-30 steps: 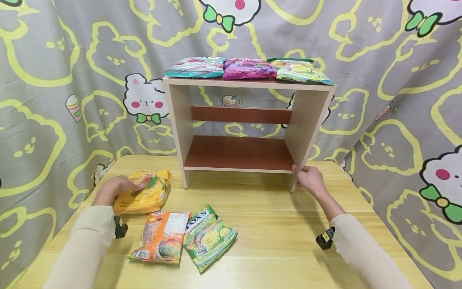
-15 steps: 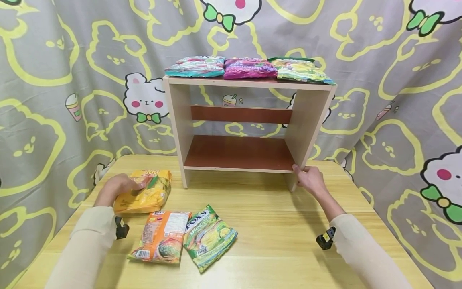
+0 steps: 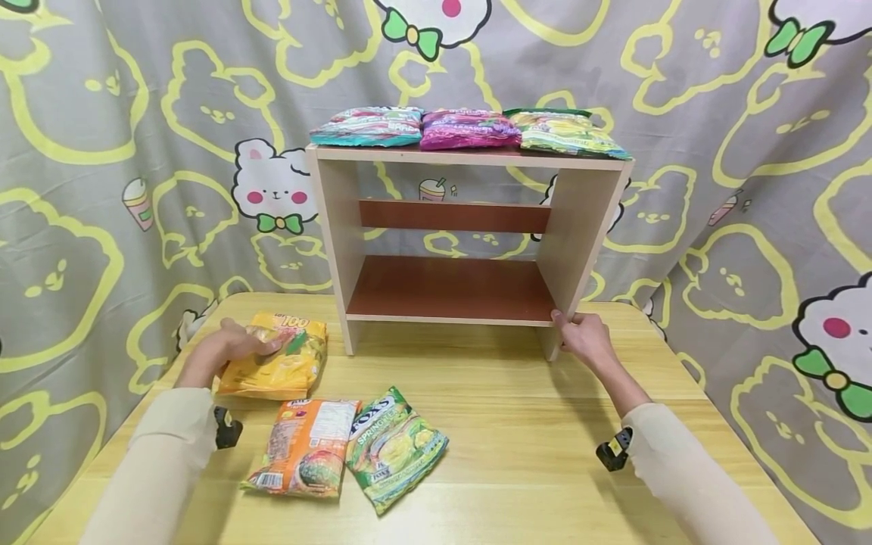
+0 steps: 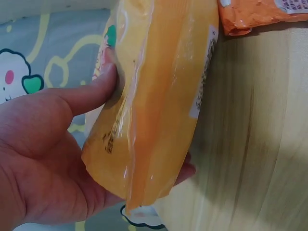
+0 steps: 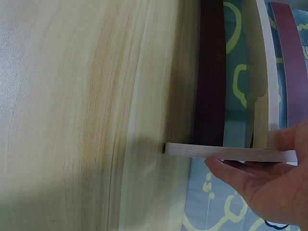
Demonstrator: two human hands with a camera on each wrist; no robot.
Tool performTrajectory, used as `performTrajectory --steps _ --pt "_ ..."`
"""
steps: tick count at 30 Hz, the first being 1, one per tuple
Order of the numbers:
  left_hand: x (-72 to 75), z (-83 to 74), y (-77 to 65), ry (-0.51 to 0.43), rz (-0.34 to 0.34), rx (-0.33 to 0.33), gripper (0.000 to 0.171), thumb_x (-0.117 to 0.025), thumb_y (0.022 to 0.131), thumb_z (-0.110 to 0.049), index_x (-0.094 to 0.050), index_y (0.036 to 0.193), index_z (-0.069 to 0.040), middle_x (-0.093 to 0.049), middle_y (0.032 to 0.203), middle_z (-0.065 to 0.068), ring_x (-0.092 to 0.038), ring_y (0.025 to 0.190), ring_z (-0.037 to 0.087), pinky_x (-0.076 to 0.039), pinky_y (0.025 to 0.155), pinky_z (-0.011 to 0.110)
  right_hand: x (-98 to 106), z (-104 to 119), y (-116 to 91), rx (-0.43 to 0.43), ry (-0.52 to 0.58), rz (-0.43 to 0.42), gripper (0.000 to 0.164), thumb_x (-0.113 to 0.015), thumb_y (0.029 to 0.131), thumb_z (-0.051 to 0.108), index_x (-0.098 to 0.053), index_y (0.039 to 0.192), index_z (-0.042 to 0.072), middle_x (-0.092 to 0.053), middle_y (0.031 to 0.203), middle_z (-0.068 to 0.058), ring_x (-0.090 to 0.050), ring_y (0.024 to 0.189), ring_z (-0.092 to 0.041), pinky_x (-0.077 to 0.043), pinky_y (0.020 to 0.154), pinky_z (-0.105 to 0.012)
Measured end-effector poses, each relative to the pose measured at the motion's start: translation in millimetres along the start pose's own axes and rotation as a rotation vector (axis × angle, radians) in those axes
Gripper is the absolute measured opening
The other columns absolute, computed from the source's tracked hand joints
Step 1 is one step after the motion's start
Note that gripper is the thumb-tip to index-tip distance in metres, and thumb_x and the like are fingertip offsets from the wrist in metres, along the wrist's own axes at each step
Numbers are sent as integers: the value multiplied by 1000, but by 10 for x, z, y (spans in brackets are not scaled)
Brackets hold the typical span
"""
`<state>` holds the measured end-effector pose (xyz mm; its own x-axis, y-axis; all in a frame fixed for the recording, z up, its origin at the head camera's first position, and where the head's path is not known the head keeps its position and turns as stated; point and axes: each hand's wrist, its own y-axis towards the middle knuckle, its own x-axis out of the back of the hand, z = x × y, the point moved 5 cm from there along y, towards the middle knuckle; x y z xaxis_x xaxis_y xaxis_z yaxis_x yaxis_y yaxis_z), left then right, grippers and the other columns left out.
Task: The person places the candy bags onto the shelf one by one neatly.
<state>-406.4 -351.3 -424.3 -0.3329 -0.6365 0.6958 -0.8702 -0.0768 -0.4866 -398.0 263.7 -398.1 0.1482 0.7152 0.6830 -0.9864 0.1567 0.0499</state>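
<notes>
At the left of the table, my left hand (image 3: 235, 348) grips a yellow candy bag (image 3: 300, 371). In the left wrist view the thumb presses one face of the yellow bag (image 4: 159, 106), and fingertips show past its far edge. My right hand (image 3: 587, 337) holds the right side panel of a small two-tier shelf (image 3: 450, 319) near the lower board. The right wrist view has the thumb on one side of the panel (image 5: 231, 153) and fingers on the other. An orange candy bag (image 3: 309, 446) and a green candy bag (image 3: 395, 450) lie in front, touching.
On the shelf's top lie a teal bag (image 3: 371, 127), a purple bag (image 3: 470, 129) and a green-yellow bag (image 3: 565, 135) in a row. A patterned grey curtain (image 3: 204, 151) hangs behind the wooden table (image 3: 511, 454).
My left hand has lifted and tilted the yellow bag slightly, shifting it a little to the right. My right hand and the shelf stay where they were.
</notes>
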Motion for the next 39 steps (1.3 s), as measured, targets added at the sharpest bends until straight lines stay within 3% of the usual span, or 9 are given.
performTrajectory --steps 3,6,11,15,18,19,22,26,39 --pt "-11 -58 -152 -28 2 10 133 -64 90 -61 28 141 21 3 147 51 -43 120 54 -52 98 59 -2 4 4 1 -5 -3 59 -44 104 47 -69 125 -2 -65 125 -32 -75 93 -36 -56 82 -37" --pt "1 -101 -248 -30 -10 2 128 -63 92 -59 22 143 22 -9 145 48 -52 106 41 -58 83 44 -6 9 6 -1 -7 -2 60 -43 104 48 -69 124 -1 -65 125 -32 -75 93 -36 -55 81 -35" --pt "27 -141 -279 -36 -41 -30 126 -69 91 -54 17 142 24 -28 131 44 -61 92 33 -61 74 38 -9 5 7 3 -9 -1 60 -43 104 48 -68 126 -1 -63 128 -32 -75 92 -36 -55 80 -35" --pt "45 -182 -282 -12 -73 -65 106 -73 89 -50 -20 138 28 -52 101 25 -66 75 25 -61 68 36 -2 4 2 9 -12 -6 59 -44 104 48 -68 126 -1 -64 127 -32 -75 91 -36 -55 76 -33" --pt "64 -223 -297 13 -97 -88 79 -74 88 -49 -51 119 20 -59 80 10 -64 65 18 -59 63 32 -1 7 -1 8 -6 -5 60 -44 104 48 -69 126 -1 -64 127 -32 -76 91 -36 -54 75 -31" --pt "67 -235 -299 11 -101 -92 75 -74 88 -50 -55 114 18 -60 76 7 -64 63 16 -58 61 32 -2 7 -1 7 -2 -6 60 -44 104 48 -69 125 -1 -64 127 -32 -76 91 -36 -54 75 -31" --pt "85 -281 -304 3 -128 -115 58 -74 89 -45 -60 99 10 -60 69 4 -62 58 15 -57 58 31 -5 6 -3 2 5 -5 60 -44 103 49 -69 126 -1 -63 128 -32 -76 91 -36 -55 77 -33" --pt "101 -344 -328 23 -171 -121 50 -73 88 -46 -62 91 2 -59 66 2 -61 57 14 -54 56 30 -8 2 -4 -1 9 0 60 -44 104 49 -68 127 -1 -63 129 -32 -76 91 -35 -55 79 -34" --pt "74 -511 -368 5 -227 -164 41 -73 88 -40 -66 82 1 -64 64 3 -63 56 14 -54 55 29 -6 4 -11 -4 -3 2 61 -43 104 50 -67 129 -1 -64 128 -32 -76 91 -35 -54 79 -34"
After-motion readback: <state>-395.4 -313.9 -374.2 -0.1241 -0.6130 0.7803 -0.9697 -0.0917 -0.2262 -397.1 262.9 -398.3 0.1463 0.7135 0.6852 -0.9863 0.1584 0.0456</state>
